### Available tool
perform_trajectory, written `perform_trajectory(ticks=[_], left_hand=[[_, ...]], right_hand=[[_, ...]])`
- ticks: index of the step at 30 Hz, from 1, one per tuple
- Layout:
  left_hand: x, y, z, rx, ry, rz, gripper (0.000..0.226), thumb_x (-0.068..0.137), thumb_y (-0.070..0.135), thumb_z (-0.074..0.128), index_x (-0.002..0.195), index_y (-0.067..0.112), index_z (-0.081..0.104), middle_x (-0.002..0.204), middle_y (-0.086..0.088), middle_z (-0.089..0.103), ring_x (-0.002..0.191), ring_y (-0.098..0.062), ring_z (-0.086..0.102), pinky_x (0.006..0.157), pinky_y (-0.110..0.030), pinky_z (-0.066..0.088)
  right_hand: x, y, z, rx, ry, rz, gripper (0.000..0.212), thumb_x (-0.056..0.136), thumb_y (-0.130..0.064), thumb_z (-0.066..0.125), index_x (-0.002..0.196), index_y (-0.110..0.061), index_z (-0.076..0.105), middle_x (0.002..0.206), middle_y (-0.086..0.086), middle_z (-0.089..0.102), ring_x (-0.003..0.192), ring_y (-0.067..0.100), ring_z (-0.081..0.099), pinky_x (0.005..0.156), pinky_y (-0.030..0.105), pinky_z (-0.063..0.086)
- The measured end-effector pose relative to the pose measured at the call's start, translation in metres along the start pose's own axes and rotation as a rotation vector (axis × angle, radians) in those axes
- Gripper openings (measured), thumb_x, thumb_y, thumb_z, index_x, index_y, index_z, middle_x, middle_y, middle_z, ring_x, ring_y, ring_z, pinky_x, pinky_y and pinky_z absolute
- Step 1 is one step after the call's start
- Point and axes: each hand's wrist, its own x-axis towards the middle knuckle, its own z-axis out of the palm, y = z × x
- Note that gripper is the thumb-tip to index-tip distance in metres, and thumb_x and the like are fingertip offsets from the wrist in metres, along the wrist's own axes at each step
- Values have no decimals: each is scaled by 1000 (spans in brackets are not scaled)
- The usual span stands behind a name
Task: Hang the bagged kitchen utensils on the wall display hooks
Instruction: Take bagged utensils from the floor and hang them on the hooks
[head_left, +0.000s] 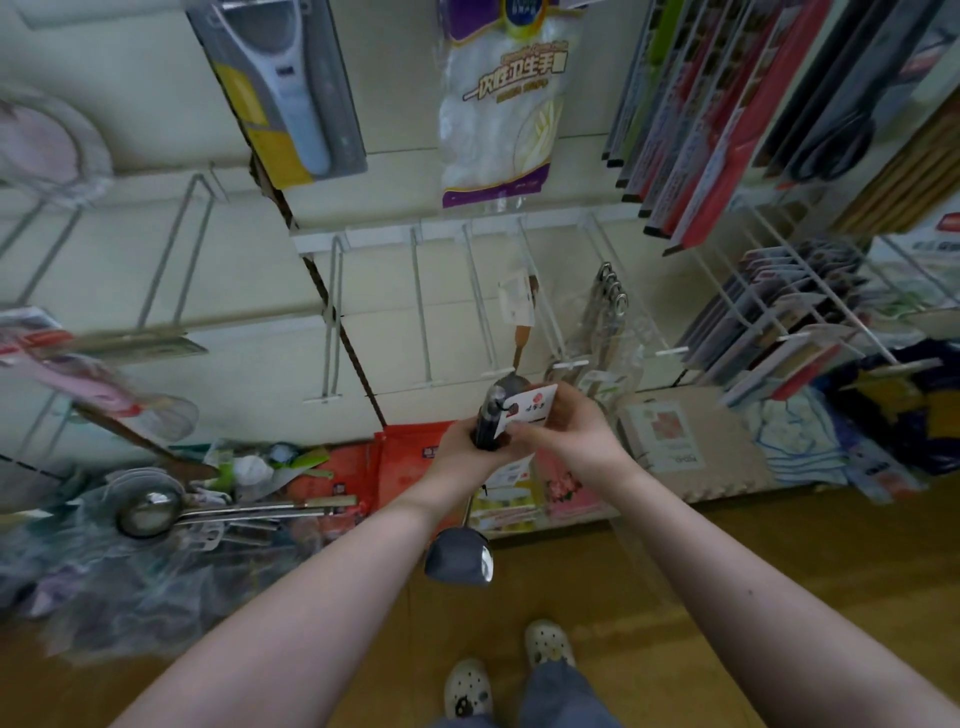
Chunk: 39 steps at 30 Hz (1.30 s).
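My left hand (462, 447) grips the dark handle of a steel ladle (460, 558) whose bowl hangs down below my wrist. My right hand (561, 423) pinches the white and red label card (527, 408) at the top of that handle. Both hands are held just below a row of white wire hooks (423, 312) on the cream wall panel. One hook to the right carries a wooden-handled utensil (519, 338), and another holds bagged utensils with metal rings (610, 301).
A pile of bagged ladles (150, 512) and other utensils lies at the lower left. A glove pack (506, 104) and a boxed tool (280, 88) hang above. Packaged goods (727, 119) fill hooks at the right. Flat packets (410, 467) lean against the wall base on the wooden floor.
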Motion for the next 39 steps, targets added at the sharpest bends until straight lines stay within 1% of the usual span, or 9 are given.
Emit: perform_trajectory(ticks=[3,6,8,12,15,20,25,30,39], left_hand=[[-2,4,-4,-2,-12,2,17,77,22,77,89,28,66,82,11,70,80,-6,67,65,-17,49],[-3,8,-7,27,-58,20,14,79,21,76,84,16,64,58,16,58,54,2,56,56,-15,42],[-5,12,-8,37,-61,36,16,81,23,74,88,14,64,55,14,57,49,3,54,53,-14,42],[-6,17,-11,51,-61,68,25,83,37,70,97,17,65,76,-8,68,70,-24,65,67,-35,52],[-6,16,-11,46,-94,82,18,86,37,67,92,21,61,63,2,56,61,-19,50,61,-30,42],[-10,12,-10,-8,-57,79,20,89,36,63,103,22,62,82,7,66,79,-12,63,69,-23,48],[-15,3,-5,-153,47,42,43,85,38,63,107,2,60,102,-23,65,94,-35,62,89,-52,48],[-8,-10,-3,-103,79,15,20,93,35,56,96,16,59,99,-15,67,96,-35,63,92,-52,48],[18,-13,-3,-79,85,-43,21,99,37,44,97,20,56,90,1,66,88,-22,64,87,-43,53]], right_hand=[[1,-5,3,32,15,26,30,77,-7,76,102,-10,59,99,9,70,89,19,69,77,28,57],[1,-9,6,66,34,34,29,77,-4,74,102,-5,59,95,10,70,85,21,69,71,26,57],[1,-13,7,85,63,27,24,77,-2,73,96,-8,60,90,7,69,80,17,69,66,24,57],[2,-18,10,118,125,11,26,77,-1,74,96,-6,58,86,7,69,74,15,70,64,25,57],[1,-18,11,129,154,1,26,75,2,74,93,-7,56,83,5,68,70,12,69,63,22,56],[0,-16,10,79,191,0,24,75,-1,75,94,-3,58,84,9,69,75,20,69,61,24,57],[0,-5,11,118,241,48,19,78,-5,74,89,-9,59,84,5,69,75,18,70,65,28,57],[4,5,11,81,250,92,20,77,-12,77,89,-10,61,93,13,71,87,29,70,80,44,57],[18,9,10,41,250,168,8,89,-19,64,95,-16,59,91,1,69,82,15,68,68,27,56]])
